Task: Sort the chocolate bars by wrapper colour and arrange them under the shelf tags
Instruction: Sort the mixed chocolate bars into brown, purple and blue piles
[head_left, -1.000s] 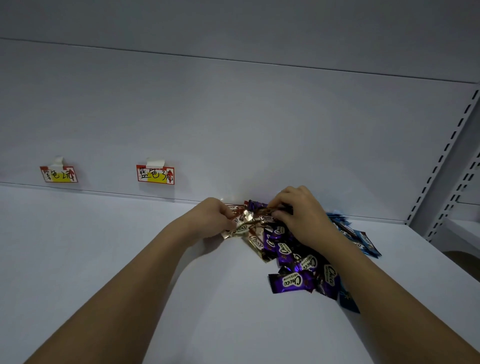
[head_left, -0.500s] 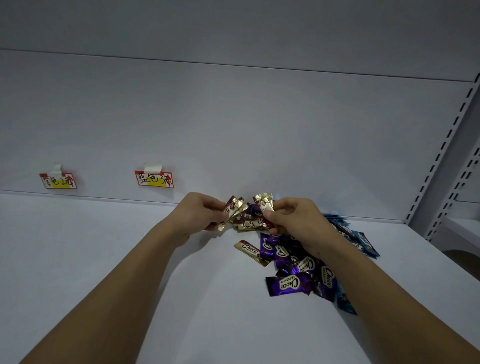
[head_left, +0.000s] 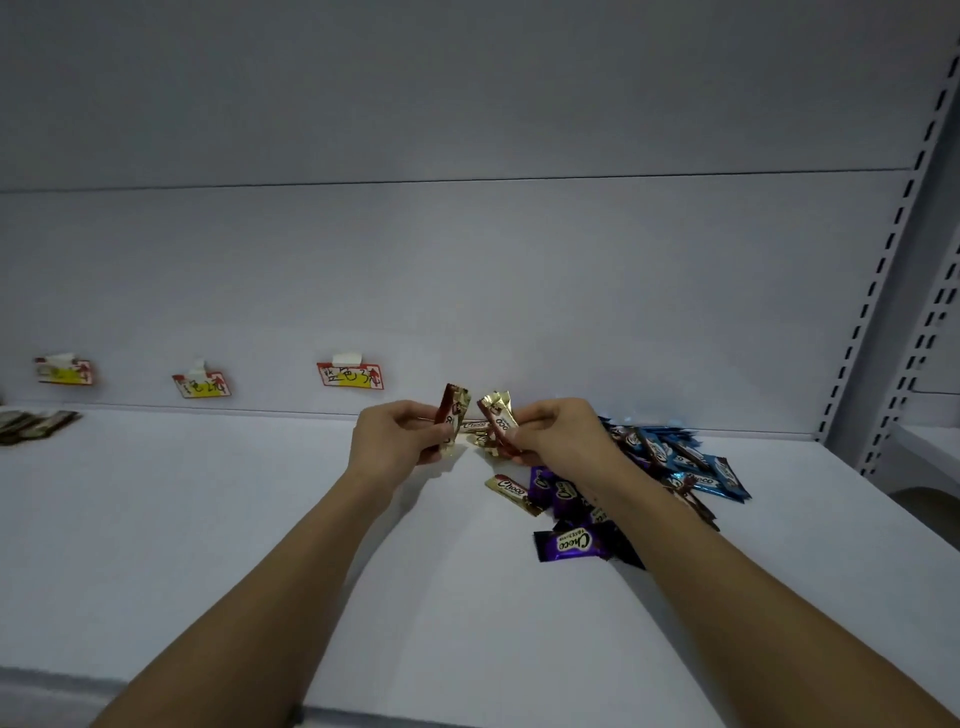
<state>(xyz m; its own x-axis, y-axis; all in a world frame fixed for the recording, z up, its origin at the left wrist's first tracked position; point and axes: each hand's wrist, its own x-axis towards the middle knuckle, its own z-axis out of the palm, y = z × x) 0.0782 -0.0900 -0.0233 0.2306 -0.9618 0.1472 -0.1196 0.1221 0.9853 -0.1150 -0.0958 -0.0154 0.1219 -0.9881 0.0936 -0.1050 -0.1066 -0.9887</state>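
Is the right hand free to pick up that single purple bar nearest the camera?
Probably not yet. The right hand already pinches gold bars. The purple bar lies uncovered on the shelf beside the right forearm, otherwise unobstructed.

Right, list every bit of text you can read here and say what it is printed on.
"Choco": purple bar at the front of the pile.
"Choco": gold bar lying on the shelf.
"Choco": blue bar, only just legible.
Nearest shelf tag: handwritten characters, too blurred to read surely.
Middle tag and far tag: unreadable.
Bars in the left hand and right hand: print unreadable.
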